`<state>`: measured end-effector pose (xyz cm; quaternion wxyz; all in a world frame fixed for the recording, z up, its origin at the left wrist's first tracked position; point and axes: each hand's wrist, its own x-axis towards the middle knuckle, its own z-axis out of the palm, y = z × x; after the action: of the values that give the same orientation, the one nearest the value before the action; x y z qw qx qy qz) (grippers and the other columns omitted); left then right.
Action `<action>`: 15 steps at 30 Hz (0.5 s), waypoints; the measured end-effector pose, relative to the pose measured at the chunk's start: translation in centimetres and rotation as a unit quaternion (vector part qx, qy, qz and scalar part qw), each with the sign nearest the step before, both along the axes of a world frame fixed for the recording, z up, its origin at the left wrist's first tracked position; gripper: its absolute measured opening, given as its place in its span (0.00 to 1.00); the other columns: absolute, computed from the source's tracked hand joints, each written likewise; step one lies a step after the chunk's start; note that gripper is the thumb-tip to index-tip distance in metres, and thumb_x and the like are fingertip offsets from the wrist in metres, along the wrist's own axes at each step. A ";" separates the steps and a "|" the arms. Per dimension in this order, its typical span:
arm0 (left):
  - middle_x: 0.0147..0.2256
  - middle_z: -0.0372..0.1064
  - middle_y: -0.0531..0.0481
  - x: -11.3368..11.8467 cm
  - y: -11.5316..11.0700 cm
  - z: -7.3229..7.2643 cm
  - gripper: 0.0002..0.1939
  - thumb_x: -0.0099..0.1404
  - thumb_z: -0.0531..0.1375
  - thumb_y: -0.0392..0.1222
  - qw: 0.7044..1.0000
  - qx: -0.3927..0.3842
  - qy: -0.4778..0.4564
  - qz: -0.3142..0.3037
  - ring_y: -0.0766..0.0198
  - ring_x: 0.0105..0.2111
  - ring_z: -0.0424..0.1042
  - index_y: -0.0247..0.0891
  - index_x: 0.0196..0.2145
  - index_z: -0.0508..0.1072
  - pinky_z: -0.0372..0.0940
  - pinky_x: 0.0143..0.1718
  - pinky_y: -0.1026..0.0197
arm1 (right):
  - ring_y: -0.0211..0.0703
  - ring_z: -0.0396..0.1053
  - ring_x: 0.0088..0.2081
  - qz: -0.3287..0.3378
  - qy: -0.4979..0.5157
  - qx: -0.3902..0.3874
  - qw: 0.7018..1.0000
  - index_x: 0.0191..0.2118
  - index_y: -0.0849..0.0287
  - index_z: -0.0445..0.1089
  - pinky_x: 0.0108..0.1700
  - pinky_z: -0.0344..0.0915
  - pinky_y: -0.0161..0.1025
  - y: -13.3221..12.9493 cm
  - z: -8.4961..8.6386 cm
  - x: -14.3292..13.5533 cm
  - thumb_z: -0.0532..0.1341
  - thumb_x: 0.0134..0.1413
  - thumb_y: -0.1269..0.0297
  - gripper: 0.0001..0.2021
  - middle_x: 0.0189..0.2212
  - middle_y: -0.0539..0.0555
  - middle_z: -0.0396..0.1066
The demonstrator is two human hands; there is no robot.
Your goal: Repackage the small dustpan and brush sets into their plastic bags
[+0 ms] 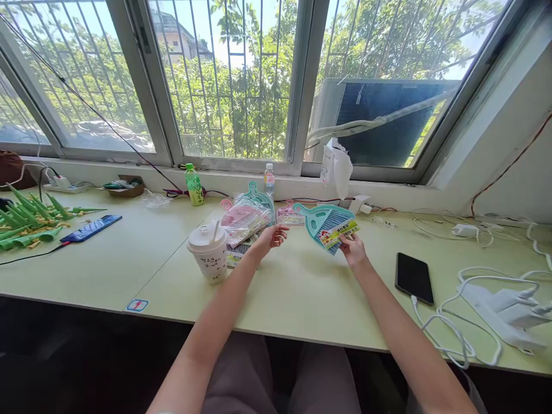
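My right hand (353, 251) grips a teal mini dustpan set (319, 219) by its lower right edge, where a yellow printed label card is fixed. The set is tilted above the table, its handle pointing to the upper left. Over the table's middle, my left hand (271, 241) is empty, its fingers loosely bent and apart. Just behind and left of it lies a pile of wrapped dustpan sets, with a pink dustpan set (245, 218) on top and a teal one (259, 198) behind. Another pink dustpan set (290, 214) lies farther back, between my hands.
A white lidded cup (209, 253) stands left of my left forearm. Two bottles, one green (194, 185) and one clear (269, 177), stand by the window. At right are a black phone (414, 278), white cables and a power strip (500, 313). A blue phone (92, 228) lies far left.
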<state>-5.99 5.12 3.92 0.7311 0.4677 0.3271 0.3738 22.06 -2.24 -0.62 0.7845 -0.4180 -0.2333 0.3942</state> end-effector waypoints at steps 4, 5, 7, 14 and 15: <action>0.34 0.77 0.42 1.4 -1.5 -1.4 0.22 0.65 0.62 0.57 0.996 0.062 0.031 -0.063 0.62 0.26 0.76 0.36 0.47 0.71 0.71 0.31 0.60 | 0.42 0.77 0.34 0.074 -0.042 0.000 0.996 0.37 0.58 0.72 0.34 0.76 0.36 -0.3 0.4 -1.8 0.77 0.32 0.70 0.22 0.33 0.51 0.79; 0.36 0.77 0.43 1.8 -1.9 -1.8 0.23 0.64 0.64 0.56 0.996 0.068 0.025 -0.061 0.60 0.29 0.77 0.36 0.47 0.70 0.72 0.35 0.57 | 0.43 0.78 0.34 0.100 -0.053 -0.006 0.994 0.37 0.58 0.72 0.35 0.77 0.37 -0.4 0.6 -2.4 0.77 0.32 0.70 0.22 0.34 0.52 0.79; 0.36 0.76 0.44 2.6 -2.5 -2.6 0.19 0.64 0.66 0.52 0.998 0.062 0.018 -0.025 0.61 0.31 0.77 0.36 0.45 0.70 0.72 0.39 0.56 | 0.45 0.79 0.35 0.151 -0.072 -0.022 0.986 0.37 0.60 0.73 0.37 0.77 0.40 -0.7 1.0 -3.5 0.76 0.35 0.70 0.19 0.35 0.54 0.80; 0.28 0.71 0.52 3.3 -2.0 -3.8 0.13 0.64 0.64 0.51 0.992 0.034 0.073 0.094 0.63 0.27 0.73 0.39 0.37 0.69 0.71 0.33 0.60 | 0.40 0.76 0.24 0.089 -0.089 -0.161 0.979 0.35 0.61 0.71 0.24 0.72 0.33 -0.5 1.2 -2.8 0.63 0.58 0.72 0.01 0.28 0.54 0.79; 0.27 0.70 0.53 3.2 -1.8 -3.9 0.14 0.63 0.65 0.52 0.991 0.051 0.077 0.100 0.64 0.27 0.72 0.39 0.36 0.69 0.70 0.32 0.61 | 0.37 0.75 0.21 0.046 -0.079 -0.169 0.981 0.35 0.60 0.70 0.20 0.68 0.30 -0.4 1.0 -1.9 0.61 0.60 0.70 0.02 0.27 0.52 0.78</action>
<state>-2.75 3.28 -0.02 0.6382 0.4968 0.4077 0.4239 20.13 -2.61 0.42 0.6626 -0.5631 -0.2440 0.4294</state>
